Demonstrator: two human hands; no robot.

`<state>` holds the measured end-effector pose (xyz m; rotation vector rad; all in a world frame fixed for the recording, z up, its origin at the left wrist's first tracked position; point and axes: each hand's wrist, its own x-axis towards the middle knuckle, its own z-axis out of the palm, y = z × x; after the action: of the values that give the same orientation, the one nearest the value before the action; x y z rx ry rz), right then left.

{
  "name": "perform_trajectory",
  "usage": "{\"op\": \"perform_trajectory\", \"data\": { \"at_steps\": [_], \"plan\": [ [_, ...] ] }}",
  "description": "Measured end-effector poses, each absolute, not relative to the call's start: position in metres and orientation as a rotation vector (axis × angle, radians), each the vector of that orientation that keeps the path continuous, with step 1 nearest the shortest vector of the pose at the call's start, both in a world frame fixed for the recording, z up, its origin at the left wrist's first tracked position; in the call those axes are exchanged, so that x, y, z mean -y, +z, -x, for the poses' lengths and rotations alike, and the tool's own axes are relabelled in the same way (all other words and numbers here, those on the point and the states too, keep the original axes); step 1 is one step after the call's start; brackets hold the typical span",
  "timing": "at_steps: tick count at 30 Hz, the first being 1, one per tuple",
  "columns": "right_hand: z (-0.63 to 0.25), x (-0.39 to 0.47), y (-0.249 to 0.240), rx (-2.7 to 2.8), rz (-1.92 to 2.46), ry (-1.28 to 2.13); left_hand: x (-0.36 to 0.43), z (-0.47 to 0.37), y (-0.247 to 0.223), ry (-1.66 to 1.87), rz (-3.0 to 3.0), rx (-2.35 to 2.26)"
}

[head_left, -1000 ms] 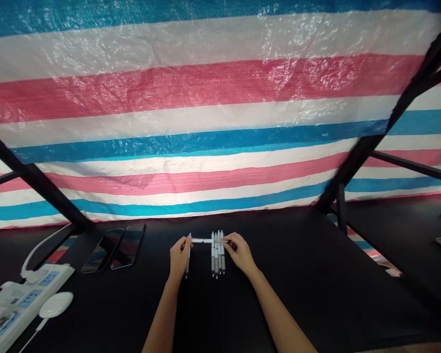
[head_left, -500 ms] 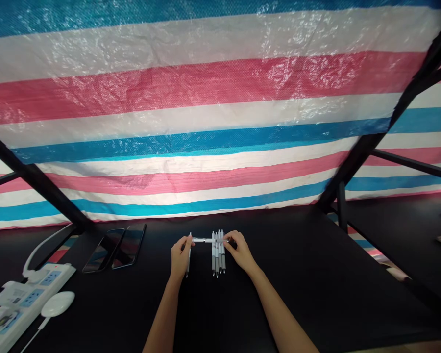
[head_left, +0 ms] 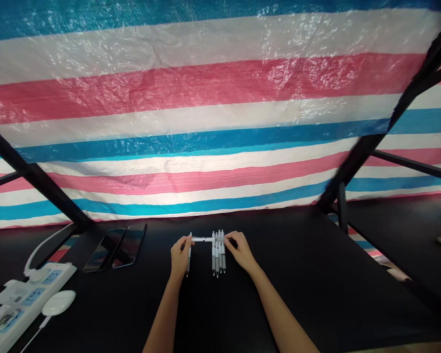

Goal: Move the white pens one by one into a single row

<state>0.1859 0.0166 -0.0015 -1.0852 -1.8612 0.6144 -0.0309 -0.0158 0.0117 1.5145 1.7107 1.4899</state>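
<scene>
A white pen with a grey grip [head_left: 203, 239] lies crosswise, left to right, over a row of pens. My left hand [head_left: 180, 254] pinches its left end, fingers closed. At its other end, the fingertips of my right hand [head_left: 240, 249] are closed on the grey part. Beneath the crosswise pen, several white and grey pens [head_left: 217, 257] lie side by side on the black table, tips towards me. One more pen [head_left: 189, 262] lies along the right side of my left hand, partly hidden by the fingers.
Two dark phones [head_left: 105, 250] lie on the table [head_left: 297, 279] at the left. Nearer, a white power strip [head_left: 33, 299] has plugs in it, with a round white charger [head_left: 59, 302] beside it. Black frame bars [head_left: 353, 166] and a striped sheet [head_left: 206, 142] stand behind.
</scene>
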Motion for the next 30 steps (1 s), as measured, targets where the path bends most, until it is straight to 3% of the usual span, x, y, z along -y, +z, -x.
{"op": "perform_trajectory", "data": {
  "at_steps": [16, 30],
  "plan": [
    [-0.1853, -0.0148, 0.0014, 1.937, 1.173, 0.583, 0.0158, 0.0281, 0.012, 1.49, -1.5, -1.729],
    [-0.1884, -0.0185, -0.0028, 1.77, 1.07, 0.687, 0.0137, 0.0356, 0.0114, 1.686, -1.095, -1.581]
  ]
}}
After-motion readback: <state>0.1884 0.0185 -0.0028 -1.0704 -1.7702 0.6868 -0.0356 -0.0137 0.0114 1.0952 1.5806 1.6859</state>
